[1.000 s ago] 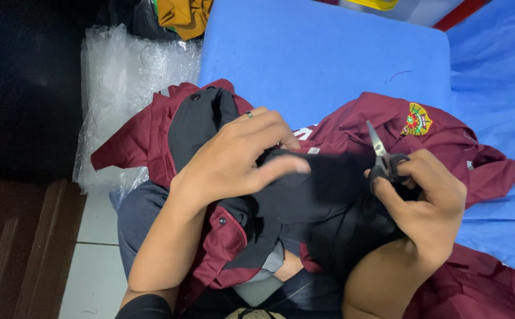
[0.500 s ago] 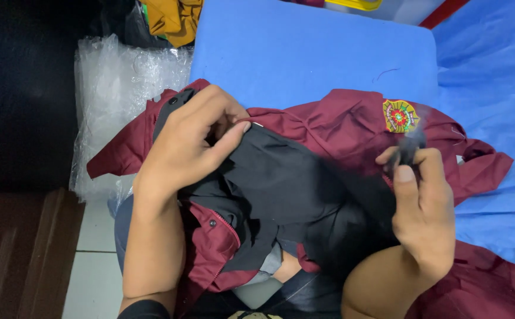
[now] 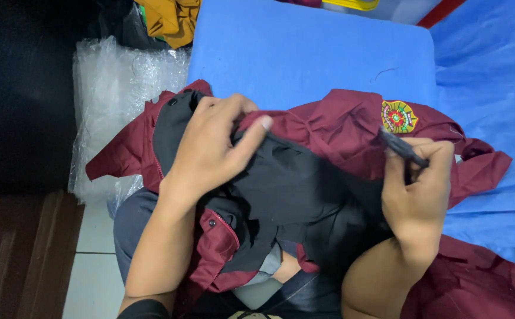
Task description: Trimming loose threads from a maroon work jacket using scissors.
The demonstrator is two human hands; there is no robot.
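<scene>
1. The maroon jacket (image 3: 340, 127) with black lining (image 3: 305, 195) lies on the person's lap and on the blue surface (image 3: 305, 53).
2. The left hand (image 3: 210, 150) pinches the lining edge.
3. The right hand (image 3: 417, 189) is closed around small scissors (image 3: 404, 147).
4. Judged step: inspecting and trimming; next, the tips probably need careful aiming.

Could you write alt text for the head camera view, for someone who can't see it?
Two bare hands work a maroon jacket with black lining: the left hand pinches the fabric, the right hand holds a small dark tool. A blue cushion lies behind.
</scene>
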